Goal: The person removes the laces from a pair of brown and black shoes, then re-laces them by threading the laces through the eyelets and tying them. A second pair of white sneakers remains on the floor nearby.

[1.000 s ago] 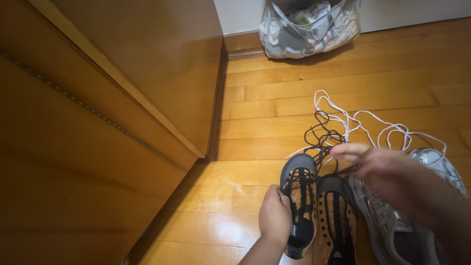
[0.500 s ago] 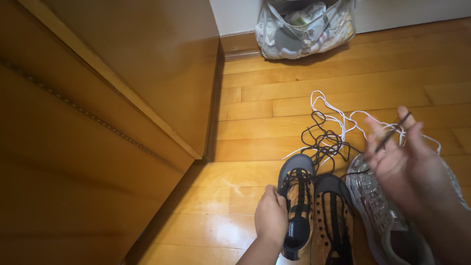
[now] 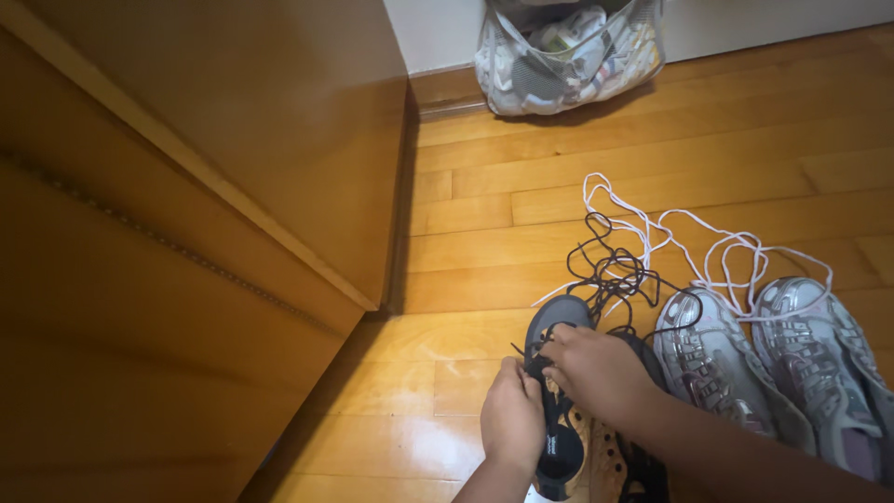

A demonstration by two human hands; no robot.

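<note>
Both hands are meeting on the dark shoe (image 3: 559, 391) at 6 o'clock: left hand (image 3: 512, 417) clamping its side, right hand (image 3: 596, 371) pinching the limp black lace (image 3: 610, 270). Light and soft, it probably grips best by the collar. Silver sneakers (image 3: 773, 363) are crowding at 3 o'clock, white laces (image 3: 689, 233) tangling beyond.

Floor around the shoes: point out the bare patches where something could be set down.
Bare floor between mesh bag and tangled laces; also left of black-and-tan shoe, beside wooden cabinet. Crowded around both hands and silver shoes.
</note>
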